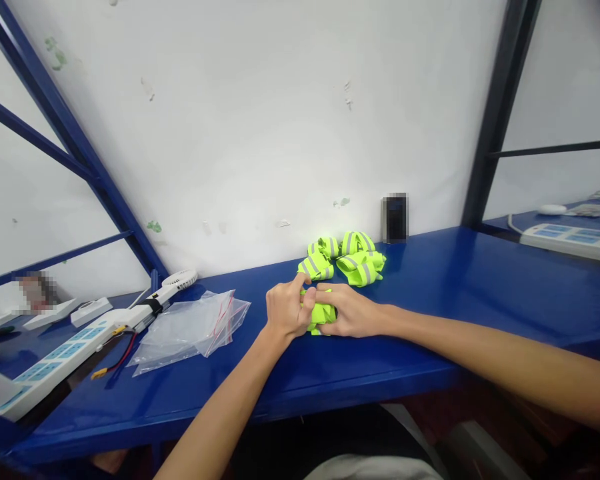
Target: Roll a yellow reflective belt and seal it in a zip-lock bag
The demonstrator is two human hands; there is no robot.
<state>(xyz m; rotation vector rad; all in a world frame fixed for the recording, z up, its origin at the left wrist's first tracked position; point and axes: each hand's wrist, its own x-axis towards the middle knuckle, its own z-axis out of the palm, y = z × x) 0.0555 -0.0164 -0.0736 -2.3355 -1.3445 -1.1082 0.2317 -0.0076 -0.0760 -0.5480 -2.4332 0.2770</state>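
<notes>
Between my two hands, low over the blue table, is a bunched neon-yellow reflective strap [322, 316]. My left hand [287, 309] grips its left side, with the fingers curled. From the right, my right hand [353, 311] closes round the same bundle, thumb below and fingers on top. Much of the strap is hidden by my fingers. Just behind my hands lie several more rolled neon-yellow reflective straps [363, 261] with grey stripes, close together.
Clear zip bags [195, 327] lie in a pile at the left. Beyond them are a long white power strip [65, 353], a white handheld fan [180, 279] and a red-black cable [123, 353]. A dark upright object [395, 220] leans by the wall. Another power strip [575, 240] sits far right.
</notes>
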